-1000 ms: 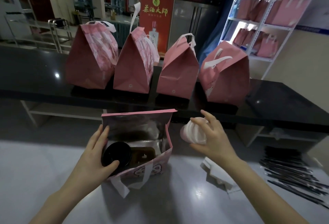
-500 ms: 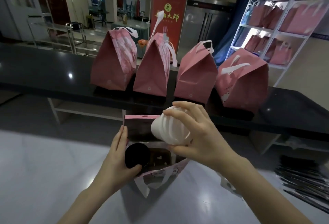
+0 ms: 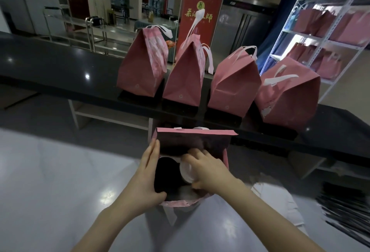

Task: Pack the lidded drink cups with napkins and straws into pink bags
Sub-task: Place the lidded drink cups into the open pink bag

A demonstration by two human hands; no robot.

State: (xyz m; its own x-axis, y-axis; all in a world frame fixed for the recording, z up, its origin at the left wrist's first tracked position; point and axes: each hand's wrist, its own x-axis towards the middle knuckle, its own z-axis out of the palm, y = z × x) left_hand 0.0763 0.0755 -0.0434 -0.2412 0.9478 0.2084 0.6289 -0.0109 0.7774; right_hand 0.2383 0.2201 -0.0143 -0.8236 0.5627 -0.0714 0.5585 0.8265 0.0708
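At the desk's near edge: we had an open pink bag (image 3: 192,139) standing on the white desk (image 3: 60,171), its mouth facing up towards us.
Left hand: our left hand (image 3: 148,173) lay flat along the bag's left wall, fingers straight, thumb over the near rim, bracing the bag without closing on anything.
Right hand: our right hand (image 3: 208,173) was curled round a white lidded cup (image 3: 186,171), which was tilted with its lid towards the left, low in the bag's mouth.
Neighbour: a cup with a black lid (image 3: 167,173) sat in the bag's left half, just beside the white one or touching it; we could not tell which.
Handling: we judged the white cup light, thin-walled and easily squeezed. The best hold was round the stiff rim under the lid, and it needed righting before release.
Desk's right edge: white napkins (image 3: 280,197) and black straws (image 3: 344,207) lay unpacked.
Counter behind: four closed pink bags (image 3: 236,87) stood in a row on the black counter (image 3: 60,65).
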